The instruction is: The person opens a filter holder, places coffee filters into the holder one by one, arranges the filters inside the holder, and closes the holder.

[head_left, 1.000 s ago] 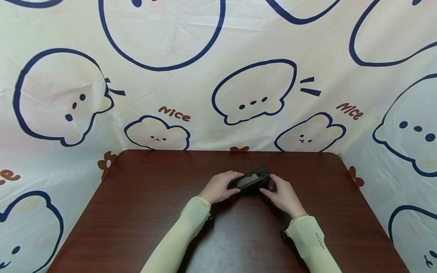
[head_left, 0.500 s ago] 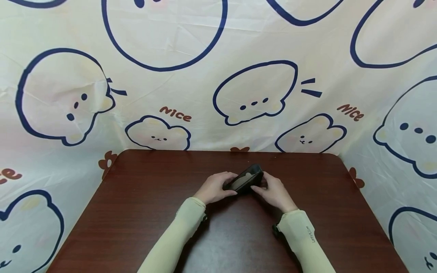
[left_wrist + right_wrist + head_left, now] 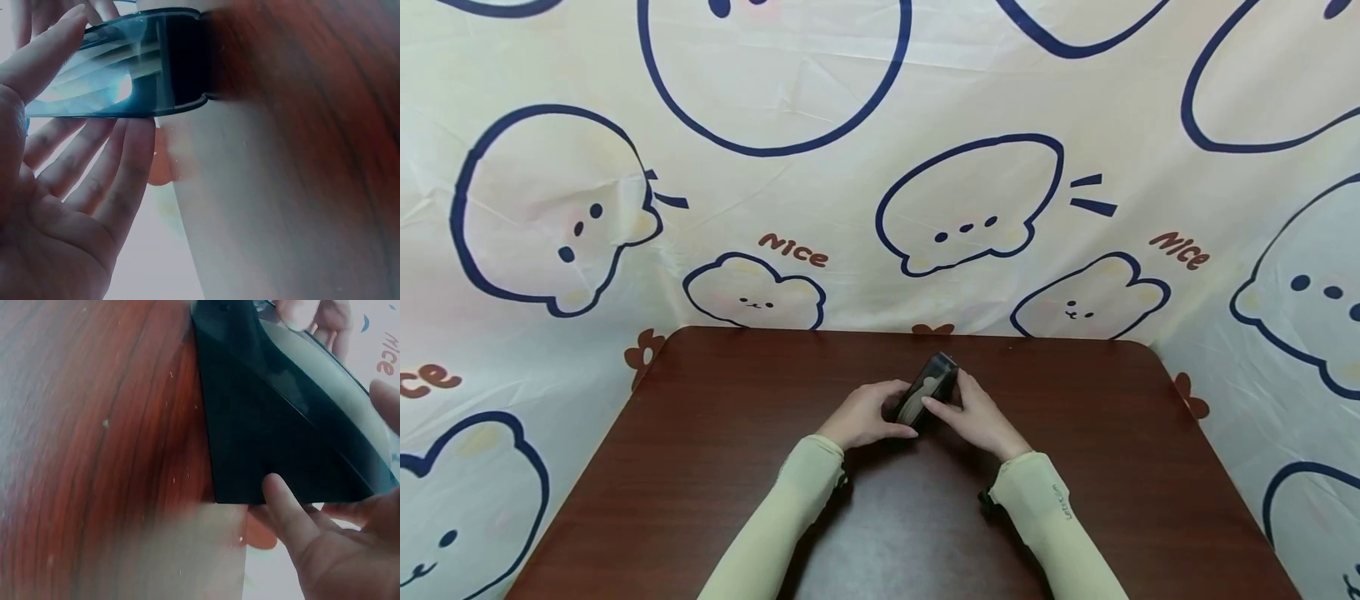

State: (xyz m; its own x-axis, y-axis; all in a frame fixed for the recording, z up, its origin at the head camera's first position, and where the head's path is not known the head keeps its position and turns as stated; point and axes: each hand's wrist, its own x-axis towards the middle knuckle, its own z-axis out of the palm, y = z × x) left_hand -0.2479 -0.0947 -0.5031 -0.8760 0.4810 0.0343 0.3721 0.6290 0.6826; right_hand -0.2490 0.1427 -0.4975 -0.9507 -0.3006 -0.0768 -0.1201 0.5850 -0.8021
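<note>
A black case with a curved clear window point(image 3: 929, 387) is held between both hands above the far middle of the table, slanting up to the right. A pale shape shows behind the window. My left hand point(image 3: 865, 415) grips its lower left end; in the left wrist view the thumb crosses the window side and the fingers point(image 3: 134, 156) lie along the opposite edge. My right hand point(image 3: 981, 421) holds the upper right part, thumb near the window. In the right wrist view, a flat angular side of the case point(image 3: 250, 437) faces the camera, one finger point(image 3: 284, 500) pressing it.
The dark red-brown wooden table point(image 3: 737, 375) has rounded far corners. A pale cloth point(image 3: 842, 192) printed with blue cartoon outlines hangs behind it and along both sides.
The case has turned to stand more steeply and shifted left. My right hand has moved left with it, its thumb now over the window side. My left hand has shifted slightly left.
</note>
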